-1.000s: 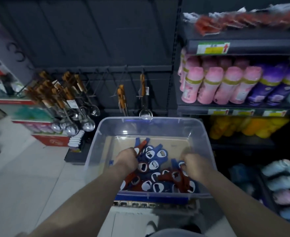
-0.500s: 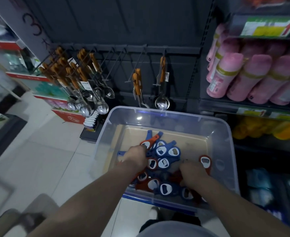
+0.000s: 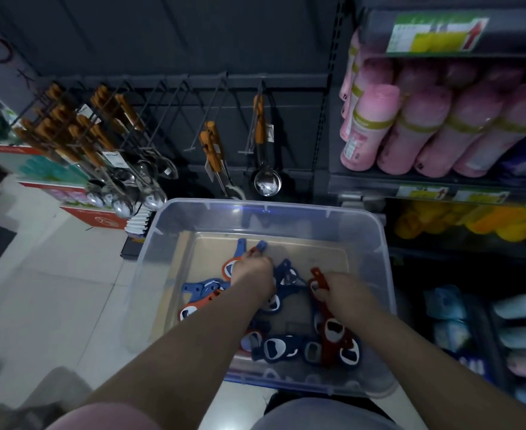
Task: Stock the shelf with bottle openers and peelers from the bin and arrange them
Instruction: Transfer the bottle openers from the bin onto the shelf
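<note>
Two-handed, stood over the clear plastic bin (image 3: 286, 220) at lower centre of the frame, hands apart inside it. Pinched with the right hand (image 3: 347, 294), right of centre, a red bottle opener (image 3: 328, 315); held it with the long axis near vertical in the frame, handle end toward the top, metal-ringed head toward the bottom. Curled the left hand (image 3: 252, 271), slightly higher and further left, round a red-and-blue clutch of openers (image 3: 227, 265), handles slanted to the upper right, heads to the lower left. Could not count the pieces in that grip. Found loose openers (image 3: 274, 349), mostly blue, heaped against the bin's near wall, heads at mixed angles, and one blue opener (image 3: 205, 288) lying crosswise left of the left forearm.

Faced, past the bin's far rim, a dark peg rack (image 3: 212, 97). Saw there a steel ladle (image 3: 266, 183) hung bowl down by its orange handle, an orange-handled pair (image 3: 212, 150) just left of it, and crowded orange-handled spoons (image 3: 100, 144) at upper left. Noted pink bottles (image 3: 410, 135) lying on a shelf at upper right, yellow packs (image 3: 472, 221) on the shelf beneath, and pale floor tiles (image 3: 53, 290) at left.
</note>
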{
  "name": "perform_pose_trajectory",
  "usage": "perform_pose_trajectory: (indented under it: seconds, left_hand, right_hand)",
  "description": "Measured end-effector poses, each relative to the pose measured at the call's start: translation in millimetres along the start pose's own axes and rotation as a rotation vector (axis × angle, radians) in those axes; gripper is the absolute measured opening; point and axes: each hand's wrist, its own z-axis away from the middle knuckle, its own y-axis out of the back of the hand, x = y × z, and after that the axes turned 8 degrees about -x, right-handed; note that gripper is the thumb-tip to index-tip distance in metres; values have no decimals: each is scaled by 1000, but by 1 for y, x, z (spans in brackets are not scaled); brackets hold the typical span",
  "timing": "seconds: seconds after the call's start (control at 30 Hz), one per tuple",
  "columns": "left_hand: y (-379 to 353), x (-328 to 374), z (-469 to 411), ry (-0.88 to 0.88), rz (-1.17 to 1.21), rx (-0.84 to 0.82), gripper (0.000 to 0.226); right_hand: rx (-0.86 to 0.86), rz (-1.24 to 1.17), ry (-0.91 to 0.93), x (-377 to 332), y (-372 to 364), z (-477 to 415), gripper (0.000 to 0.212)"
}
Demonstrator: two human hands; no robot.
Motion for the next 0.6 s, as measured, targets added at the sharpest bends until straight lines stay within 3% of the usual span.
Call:
perform_pose_trajectory:
  seconds: [0.13,0.27,0.4,0.53,0.6]
  left_hand:
    - [-2,2,1,-37,-42,-5,40]
    - [-8,5,7,-57,11,33,45]
    - [-8,3,6,-72,-34,23,34]
    - [3,-5,14,9,370,138,36]
    - [10,-10,20,-1,579,231,19]
  right_hand:
    - [39,-5,42,1,4,7,25]
    - [115,-44,90,-3,11,13,20]
    - [180,-79,115,-5,16,18,20]
    - [218,-135,114,-9,20,20,36]
    - [247,-173,105,-14,23,22,36]
